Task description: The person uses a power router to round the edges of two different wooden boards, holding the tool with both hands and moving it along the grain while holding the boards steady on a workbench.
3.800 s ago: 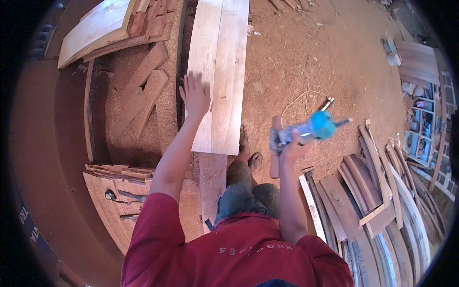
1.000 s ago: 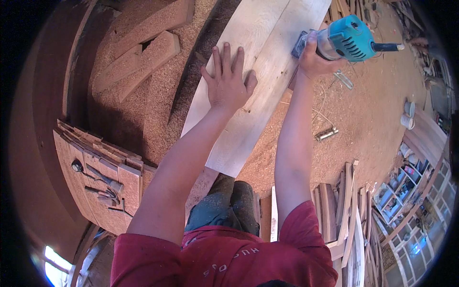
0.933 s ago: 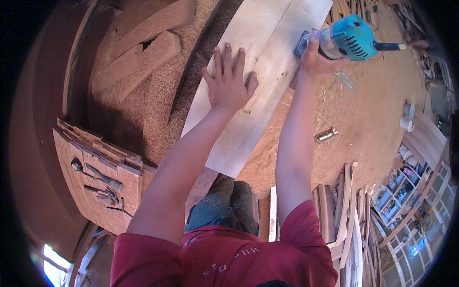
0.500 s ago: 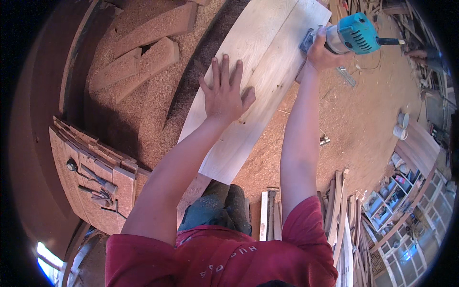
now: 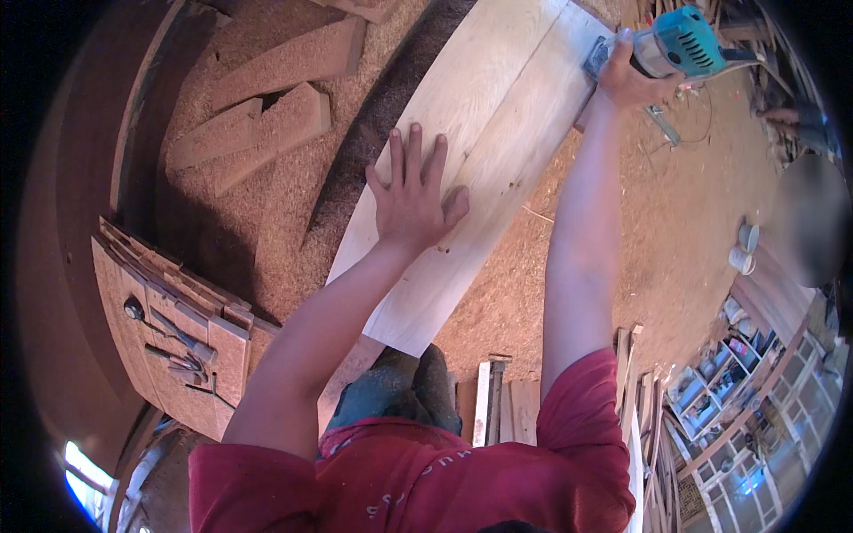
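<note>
Left hand [image 5: 410, 202]: flat on the pale board [image 5: 498, 115], fingers apart.
Right hand [image 5: 629, 87]: clamped around the teal router [image 5: 682, 43].
Router: base at the board's right edge, near the far end.
Progress: little edge shows beyond it; whether the nearer stretch is finished, I cannot tell.
Axes: board slants away rightward; router's motor end points right, outward.

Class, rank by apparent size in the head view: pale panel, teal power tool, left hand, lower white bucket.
Pale panel
Teal power tool and left hand, too alike to rank
Lower white bucket
</note>
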Action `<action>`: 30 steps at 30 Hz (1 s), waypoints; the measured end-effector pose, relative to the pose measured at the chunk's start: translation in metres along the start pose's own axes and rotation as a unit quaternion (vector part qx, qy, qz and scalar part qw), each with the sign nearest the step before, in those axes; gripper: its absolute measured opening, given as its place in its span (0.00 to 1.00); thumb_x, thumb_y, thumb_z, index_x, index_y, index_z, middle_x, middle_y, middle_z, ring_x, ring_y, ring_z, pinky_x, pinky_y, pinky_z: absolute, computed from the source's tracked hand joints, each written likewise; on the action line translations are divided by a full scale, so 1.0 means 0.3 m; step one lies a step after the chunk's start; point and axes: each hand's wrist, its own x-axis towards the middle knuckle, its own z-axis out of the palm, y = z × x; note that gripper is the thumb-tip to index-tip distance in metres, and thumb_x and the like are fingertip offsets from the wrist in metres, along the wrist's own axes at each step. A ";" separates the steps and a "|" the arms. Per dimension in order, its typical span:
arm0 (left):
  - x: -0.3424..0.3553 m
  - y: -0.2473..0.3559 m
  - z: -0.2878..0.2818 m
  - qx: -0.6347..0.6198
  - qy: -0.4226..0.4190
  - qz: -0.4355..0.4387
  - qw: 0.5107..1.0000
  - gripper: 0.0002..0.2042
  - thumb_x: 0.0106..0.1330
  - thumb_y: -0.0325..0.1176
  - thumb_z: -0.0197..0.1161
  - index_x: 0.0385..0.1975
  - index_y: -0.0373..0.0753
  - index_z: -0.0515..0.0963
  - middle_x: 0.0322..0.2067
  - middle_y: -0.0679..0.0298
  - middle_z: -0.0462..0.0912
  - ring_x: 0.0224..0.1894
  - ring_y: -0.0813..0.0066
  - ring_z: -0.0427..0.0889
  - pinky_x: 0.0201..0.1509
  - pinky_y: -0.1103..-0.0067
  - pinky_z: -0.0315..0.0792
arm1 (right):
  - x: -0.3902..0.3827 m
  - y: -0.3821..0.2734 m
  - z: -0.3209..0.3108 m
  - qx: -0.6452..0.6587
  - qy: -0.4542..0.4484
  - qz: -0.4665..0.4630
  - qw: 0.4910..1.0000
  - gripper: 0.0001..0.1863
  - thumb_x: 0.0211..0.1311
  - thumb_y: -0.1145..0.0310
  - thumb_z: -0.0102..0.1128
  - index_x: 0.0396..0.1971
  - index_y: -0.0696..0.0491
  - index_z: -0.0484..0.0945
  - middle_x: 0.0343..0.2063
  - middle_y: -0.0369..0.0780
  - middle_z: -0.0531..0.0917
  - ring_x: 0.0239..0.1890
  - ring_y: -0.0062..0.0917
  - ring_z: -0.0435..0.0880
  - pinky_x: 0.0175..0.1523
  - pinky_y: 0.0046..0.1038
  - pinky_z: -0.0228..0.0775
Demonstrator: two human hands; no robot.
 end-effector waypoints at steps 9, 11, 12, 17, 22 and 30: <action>0.003 0.013 -0.011 0.004 -0.013 -0.002 1.000 0.42 0.63 0.59 0.60 0.76 0.46 0.61 0.79 0.49 0.48 0.81 0.45 0.45 0.65 0.32 0.53 | 0.074 0.223 0.074 -0.165 0.002 0.021 0.986 0.53 0.38 0.39 0.79 0.56 0.67 0.72 0.46 0.54 0.85 0.48 0.49 0.86 0.52 0.45 0.78; 0.006 0.020 -0.013 -0.001 -0.009 0.003 1.000 0.42 0.64 0.60 0.60 0.76 0.46 0.61 0.79 0.48 0.48 0.81 0.45 0.45 0.64 0.32 0.53 | 0.101 0.242 0.094 -0.161 0.007 0.034 0.986 0.54 0.38 0.39 0.79 0.57 0.66 0.71 0.47 0.54 0.85 0.50 0.49 0.86 0.55 0.44 0.76; 0.008 0.026 -0.013 -0.005 -0.007 0.007 1.000 0.42 0.64 0.60 0.60 0.76 0.46 0.61 0.79 0.48 0.48 0.81 0.45 0.45 0.64 0.32 0.53 | 0.127 0.251 0.099 -0.144 0.007 0.029 0.989 0.54 0.38 0.39 0.79 0.58 0.66 0.71 0.47 0.54 0.85 0.51 0.48 0.85 0.56 0.44 0.75; -0.009 0.000 0.022 0.009 0.048 0.008 0.999 0.36 0.69 0.56 0.58 0.74 0.47 0.65 0.79 0.51 0.51 0.81 0.46 0.47 0.64 0.33 0.54 | 0.080 0.113 0.024 -0.061 -0.038 0.089 0.993 0.53 0.38 0.44 0.82 0.60 0.65 0.70 0.49 0.52 0.84 0.53 0.44 0.84 0.59 0.40 0.74; -0.020 -0.010 0.064 0.009 0.111 0.012 0.994 0.29 0.74 0.52 0.52 0.73 0.49 0.67 0.77 0.54 0.56 0.79 0.48 0.54 0.64 0.34 0.57 | -0.204 -0.256 -0.295 0.006 -0.082 0.143 0.986 0.53 0.44 0.53 0.83 0.65 0.64 0.63 0.57 0.50 0.79 0.58 0.37 0.80 0.64 0.38 0.71; -0.016 0.023 0.050 0.040 0.137 0.014 0.990 0.30 0.74 0.51 0.51 0.73 0.46 0.67 0.76 0.51 0.57 0.78 0.47 0.54 0.70 0.37 0.56 | -0.800 -1.116 -1.066 0.017 -0.317 0.320 0.892 0.43 0.53 0.55 0.78 0.64 0.58 0.65 0.58 0.44 0.76 0.62 0.35 0.75 0.69 0.41 0.65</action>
